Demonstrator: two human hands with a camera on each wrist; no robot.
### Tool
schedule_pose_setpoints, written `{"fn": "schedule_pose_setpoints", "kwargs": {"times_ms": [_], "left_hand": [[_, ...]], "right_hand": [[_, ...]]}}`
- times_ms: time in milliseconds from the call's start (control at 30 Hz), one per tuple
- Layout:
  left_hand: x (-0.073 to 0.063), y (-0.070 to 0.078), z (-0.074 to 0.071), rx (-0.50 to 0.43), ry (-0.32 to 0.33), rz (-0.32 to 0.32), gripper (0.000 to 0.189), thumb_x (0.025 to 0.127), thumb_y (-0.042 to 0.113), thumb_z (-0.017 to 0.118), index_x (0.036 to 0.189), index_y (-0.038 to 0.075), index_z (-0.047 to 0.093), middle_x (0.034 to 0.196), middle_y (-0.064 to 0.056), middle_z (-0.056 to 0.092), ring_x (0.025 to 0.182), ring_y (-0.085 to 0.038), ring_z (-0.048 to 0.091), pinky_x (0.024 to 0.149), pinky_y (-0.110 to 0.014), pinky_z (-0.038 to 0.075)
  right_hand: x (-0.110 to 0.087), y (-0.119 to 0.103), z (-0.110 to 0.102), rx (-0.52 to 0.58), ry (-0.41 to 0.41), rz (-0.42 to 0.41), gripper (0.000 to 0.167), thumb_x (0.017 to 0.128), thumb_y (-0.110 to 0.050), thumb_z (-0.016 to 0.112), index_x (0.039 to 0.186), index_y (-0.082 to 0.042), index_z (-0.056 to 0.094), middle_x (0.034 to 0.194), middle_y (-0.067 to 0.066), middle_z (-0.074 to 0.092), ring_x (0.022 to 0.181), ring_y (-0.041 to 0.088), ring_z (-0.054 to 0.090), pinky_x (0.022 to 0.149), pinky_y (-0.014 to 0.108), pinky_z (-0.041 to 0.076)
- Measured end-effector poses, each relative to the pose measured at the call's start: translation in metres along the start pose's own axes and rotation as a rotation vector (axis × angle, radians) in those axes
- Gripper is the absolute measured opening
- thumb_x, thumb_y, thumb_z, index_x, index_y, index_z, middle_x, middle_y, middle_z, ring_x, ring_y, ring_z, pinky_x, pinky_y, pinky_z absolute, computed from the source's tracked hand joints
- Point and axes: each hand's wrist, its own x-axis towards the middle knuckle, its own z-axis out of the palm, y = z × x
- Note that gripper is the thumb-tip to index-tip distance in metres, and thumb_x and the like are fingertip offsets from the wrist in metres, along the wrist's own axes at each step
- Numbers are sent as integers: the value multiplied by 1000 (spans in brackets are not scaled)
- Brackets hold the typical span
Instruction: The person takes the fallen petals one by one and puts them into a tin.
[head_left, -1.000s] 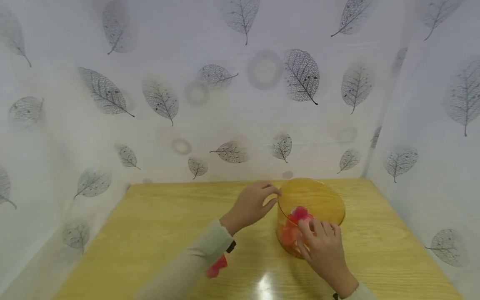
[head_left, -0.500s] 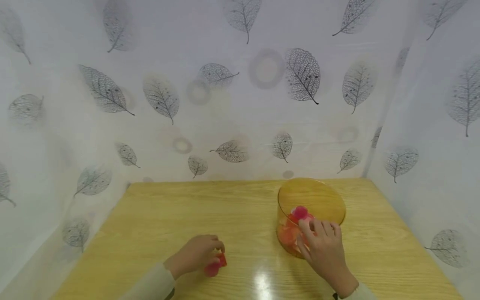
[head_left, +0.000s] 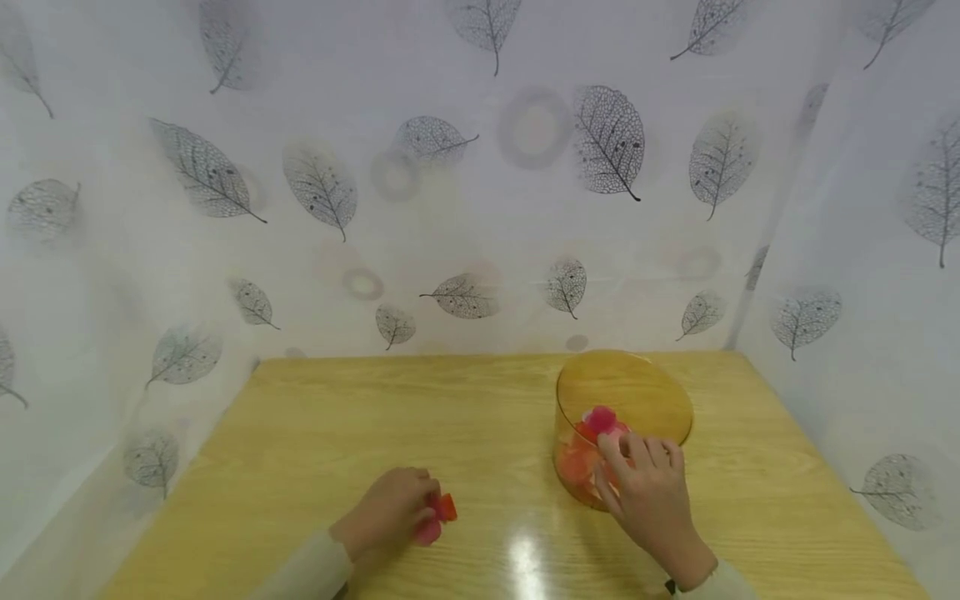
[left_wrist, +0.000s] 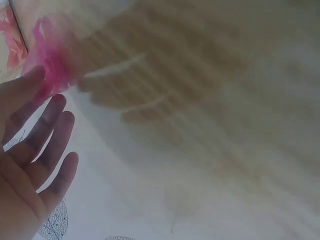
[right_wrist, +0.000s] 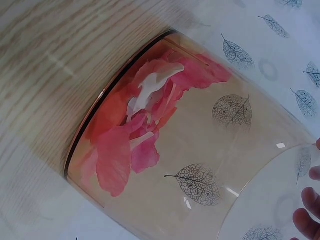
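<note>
Low on the table in the head view, my left hand (head_left: pixel 393 508) pinches bright pink and red petals (head_left: pixel 429 531). The left wrist view has a pink petal (left_wrist: pixel 52 62) at the thumb and index finger, with the other fingers spread loosely. A clear amber-tinted round jar (head_left: pixel 626 379) stands at the right, wide mouth up. My right hand (head_left: pixel 648 500) holds its near rim, fingers curled over the edge and thumb along the outer wall. Pink, orange and white petals (right_wrist: pixel 112 155) lie heaped at the jar's bottom. Only fingertips of the right hand show in the right wrist view.
A pale wood-grain table (head_left: pixel 337 417) lies under everything. White sheeting (head_left: pixel 465 225) printed with grey leaves closes off the back and both sides. Light glares off the table (head_left: pixel 525 558) between the hands.
My left hand has gone from the jar's left rim down and left to the petals on the table, and its fingers have closed on them. The right hand has stayed at the rim.
</note>
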Motion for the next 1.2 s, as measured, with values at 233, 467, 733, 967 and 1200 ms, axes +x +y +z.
{"fn": "schedule_pose_setpoints", "kwargs": {"times_ms": [233, 467, 733, 967, 1200], "left_hand": [[10, -5, -7, -16, 5, -20, 9, 76, 20, 76, 75, 18, 67, 71, 9, 61, 64, -2, 53, 62, -21, 47], [17, -6, -9, 0, -41, 22, 11, 77, 20, 76, 73, 18, 65, 71, 10, 59, 64, -1, 52, 66, -24, 47], [58, 5, -38, -25, 127, 29, 11, 79, 19, 75, 75, 17, 65, 71, 9, 62, 65, -6, 57, 65, -23, 48], [130, 56, -91, -113, 341, 93, 4, 84, 20, 70, 85, 17, 68, 82, 8, 70, 76, -8, 63, 74, -24, 50], [186, 102, -99, 38, 253, 175, 10, 87, 28, 67, 91, 20, 70, 86, 11, 71, 76, -5, 63, 84, -26, 49]], "right_hand": [[0, -1, 1, 10, 4, 4, 38, 97, -34, 30, 92, -11, 59, 75, 7, 49, 66, 24, 43, 68, 44, 35], [0, -1, 1, 18, -15, 15, 40, 98, -36, 29, 92, -11, 59, 75, 7, 48, 67, 24, 42, 70, 45, 35], [0, -1, -1, 14, -10, 9, 40, 97, -36, 29, 92, -11, 59, 75, 7, 49, 67, 24, 43, 70, 44, 34], [-1, 0, -2, 12, -13, 17, 40, 97, -36, 28, 92, -11, 59, 75, 7, 49, 67, 24, 43, 70, 45, 35], [-2, 0, -2, 15, -27, 22, 40, 97, -36, 28, 94, -11, 59, 77, 7, 49, 68, 25, 44, 71, 46, 35]]}}
